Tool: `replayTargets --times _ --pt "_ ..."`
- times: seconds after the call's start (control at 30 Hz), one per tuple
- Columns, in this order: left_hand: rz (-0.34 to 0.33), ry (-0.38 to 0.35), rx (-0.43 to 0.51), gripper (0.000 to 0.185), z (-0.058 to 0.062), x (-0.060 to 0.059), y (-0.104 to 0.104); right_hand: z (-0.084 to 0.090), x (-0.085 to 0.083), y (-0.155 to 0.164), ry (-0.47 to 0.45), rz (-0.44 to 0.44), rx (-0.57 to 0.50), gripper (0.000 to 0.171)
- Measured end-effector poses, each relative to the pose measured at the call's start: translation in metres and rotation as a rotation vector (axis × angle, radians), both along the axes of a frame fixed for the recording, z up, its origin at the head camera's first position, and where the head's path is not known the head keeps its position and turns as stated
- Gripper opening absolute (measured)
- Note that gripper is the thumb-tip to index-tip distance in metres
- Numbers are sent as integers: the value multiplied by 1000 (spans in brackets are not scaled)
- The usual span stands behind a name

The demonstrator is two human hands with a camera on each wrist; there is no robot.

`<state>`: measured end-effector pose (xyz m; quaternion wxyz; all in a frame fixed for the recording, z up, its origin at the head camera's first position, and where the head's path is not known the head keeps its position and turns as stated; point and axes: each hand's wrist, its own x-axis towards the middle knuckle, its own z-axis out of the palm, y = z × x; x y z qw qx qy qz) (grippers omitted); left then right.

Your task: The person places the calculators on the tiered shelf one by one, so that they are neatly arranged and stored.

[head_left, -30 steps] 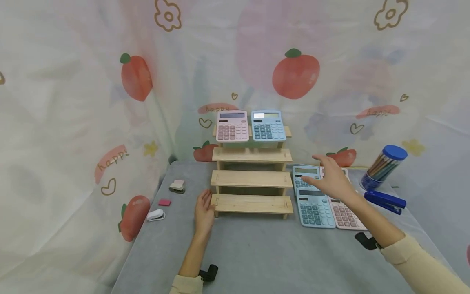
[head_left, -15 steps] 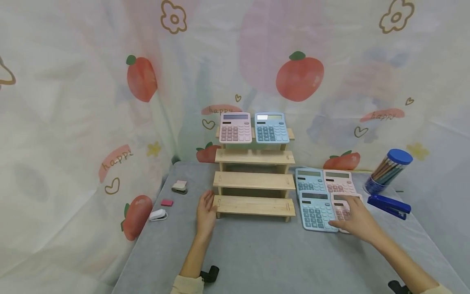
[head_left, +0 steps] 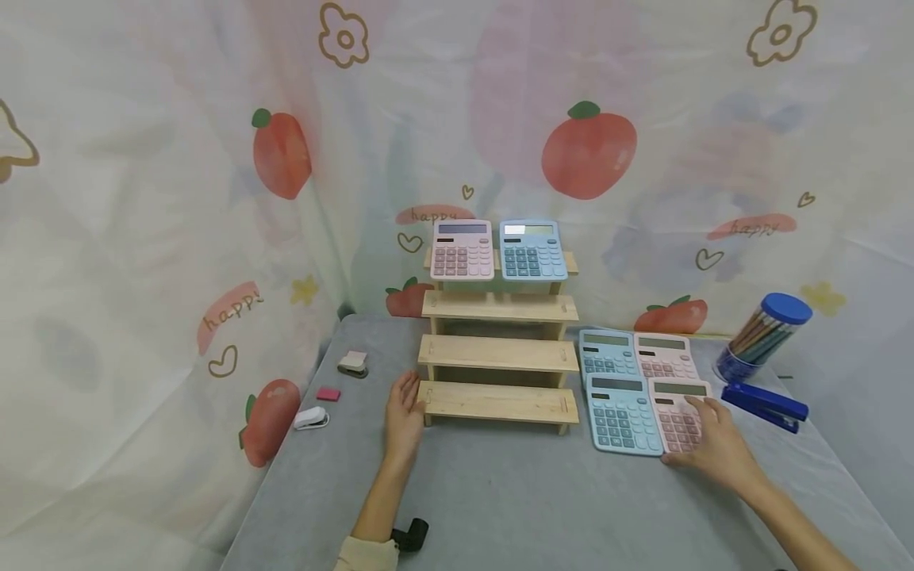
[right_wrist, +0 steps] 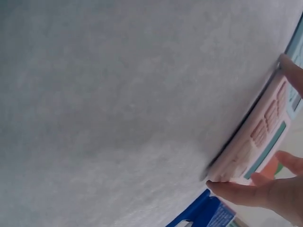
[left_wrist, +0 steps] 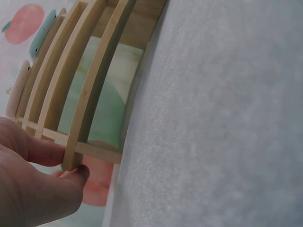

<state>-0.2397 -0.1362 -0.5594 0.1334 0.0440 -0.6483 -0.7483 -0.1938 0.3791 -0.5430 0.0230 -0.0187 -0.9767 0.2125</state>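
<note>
A four-tier wooden display stand [head_left: 497,400] stands mid-table. A pink calculator [head_left: 462,254] and a blue calculator [head_left: 531,254] lean on its top tier. My left hand [head_left: 403,424] pinches the left end of the lowest shelf [left_wrist: 87,104] between thumb and finger. To the right, two blue and two pink calculators lie in a two-by-two block. Over the front pink calculator [head_left: 674,420] is my right hand [head_left: 724,458], gripping it by its edges. Its thumb [right_wrist: 291,71] is at the left front corner and a finger [right_wrist: 236,191] at the right edge; the calculator still lies on the table.
Beside the right hand lie a blue stapler [head_left: 764,406] and a tilted-looking pencil jar [head_left: 760,341] with a blue lid. On the left are a light-coloured clip-like item [head_left: 353,363], a pink eraser-like block [head_left: 328,394] and a small white stapler-like item [head_left: 311,419]. A patterned cloth hangs behind.
My right hand has come down and forward from above the back calculators to the front pink calculator and taken its edges. The left hand stays at the stand; the view has shifted slightly.
</note>
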Motion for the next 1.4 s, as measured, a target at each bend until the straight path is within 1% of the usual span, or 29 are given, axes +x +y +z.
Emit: replayTargets --times 0.23,0.4,0.57,0.67,0.83,1.0,1.2,1.4 --pt "6 5 14 64 0 0 1 -9 -4 13 14 23 -9 135" --pt "12 -7 10 63 -2 0 1 -12 -4 13 45 13 -32 134" --pt "12 -12 11 64 -1 0 1 -8 -1 8 68 -10 -52 132" --pt "12 -5 11 64 -1 0 0 -1 0 4 76 -7 -61 131" --pt "14 4 18 64 0 -1 0 18 0 -8 140 18 -79 127" --pt "6 -9 23 63 1 -1 1 48 1 -29 216 69 -86 124" --pt "5 -19 7 62 0 -2 0 87 -1 -61 226 137 -82 123" --pt "11 -11 -3 62 2 -1 0 117 -9 -97 237 190 -81 123"
